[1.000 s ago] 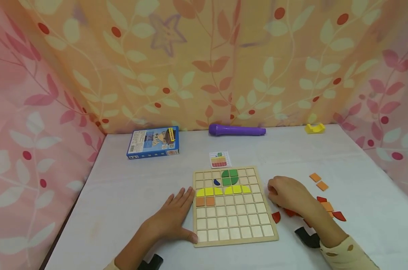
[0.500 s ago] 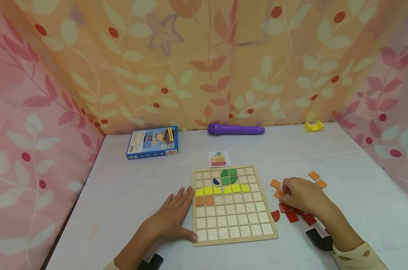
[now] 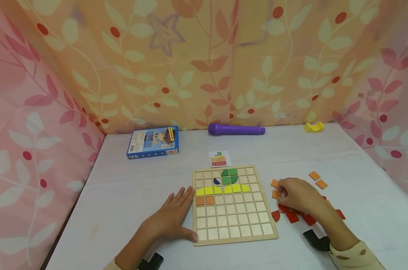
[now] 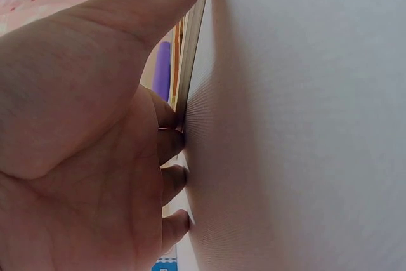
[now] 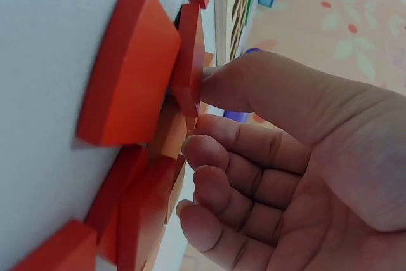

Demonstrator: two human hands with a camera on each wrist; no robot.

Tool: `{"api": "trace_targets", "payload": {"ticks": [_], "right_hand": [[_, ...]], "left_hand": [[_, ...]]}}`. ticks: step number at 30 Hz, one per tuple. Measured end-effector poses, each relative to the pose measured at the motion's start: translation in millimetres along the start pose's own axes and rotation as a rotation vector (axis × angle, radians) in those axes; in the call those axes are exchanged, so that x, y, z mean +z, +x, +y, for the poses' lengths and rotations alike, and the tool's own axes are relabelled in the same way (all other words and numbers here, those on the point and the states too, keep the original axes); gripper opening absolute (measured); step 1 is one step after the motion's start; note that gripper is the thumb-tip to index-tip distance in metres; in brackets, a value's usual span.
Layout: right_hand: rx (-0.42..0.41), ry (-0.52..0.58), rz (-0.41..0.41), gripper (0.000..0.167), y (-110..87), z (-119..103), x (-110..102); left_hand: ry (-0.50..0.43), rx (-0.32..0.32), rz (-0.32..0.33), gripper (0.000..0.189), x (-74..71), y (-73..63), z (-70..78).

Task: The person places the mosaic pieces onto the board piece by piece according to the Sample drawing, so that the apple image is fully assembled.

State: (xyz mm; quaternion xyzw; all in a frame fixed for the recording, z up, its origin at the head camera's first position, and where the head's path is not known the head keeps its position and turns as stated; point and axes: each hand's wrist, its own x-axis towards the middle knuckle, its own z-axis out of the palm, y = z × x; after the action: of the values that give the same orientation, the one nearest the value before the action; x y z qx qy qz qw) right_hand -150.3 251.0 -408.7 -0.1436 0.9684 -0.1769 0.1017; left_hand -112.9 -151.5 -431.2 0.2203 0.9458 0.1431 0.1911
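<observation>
My left hand (image 3: 173,213) lies with spread, straight fingers along the left edge of the wooden grid board (image 3: 235,239), its thumb on the near left corner. The board carries green pieces (image 3: 229,176), yellow pieces (image 3: 236,188), a small dark blue piece (image 3: 217,181) and two orange tiles (image 3: 205,201). To the board's right, my right hand (image 3: 299,193) has curled fingers, and its thumb and forefinger pinch an orange square tile (image 3: 276,194). Another orange tile (image 3: 274,183) lies just behind it. Red tiles (image 5: 136,68) lie under and beside this hand, partly hidden.
Two orange tiles (image 3: 317,180) lie farther right. A picture card (image 3: 219,159) lies behind the board. A blue box (image 3: 153,142), a purple microphone (image 3: 236,129) and a yellow piece (image 3: 314,128) stand along the back, before a patterned curtain (image 3: 204,75).
My right hand has drawn back right from the board's edge, uncovering two orange tiles, then shifted slightly left with the nearer one. The left hand stays put.
</observation>
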Motion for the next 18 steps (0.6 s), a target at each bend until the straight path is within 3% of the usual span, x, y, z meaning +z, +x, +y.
{"api": "trace_targets", "payload": {"ticks": [12, 18], "right_hand": [[-0.001, -0.014, -0.011, 0.019, -0.8, -3, -1], [-0.044, -0.001, 0.014, 0.018, -0.4, -11, -3]], "left_hand": [[0.001, 0.023, -0.001, 0.138, 1.0, -0.2, -0.7], [0.013, 0.026, 0.006, 0.138, 1.7, 0.0, -1.2]]}}
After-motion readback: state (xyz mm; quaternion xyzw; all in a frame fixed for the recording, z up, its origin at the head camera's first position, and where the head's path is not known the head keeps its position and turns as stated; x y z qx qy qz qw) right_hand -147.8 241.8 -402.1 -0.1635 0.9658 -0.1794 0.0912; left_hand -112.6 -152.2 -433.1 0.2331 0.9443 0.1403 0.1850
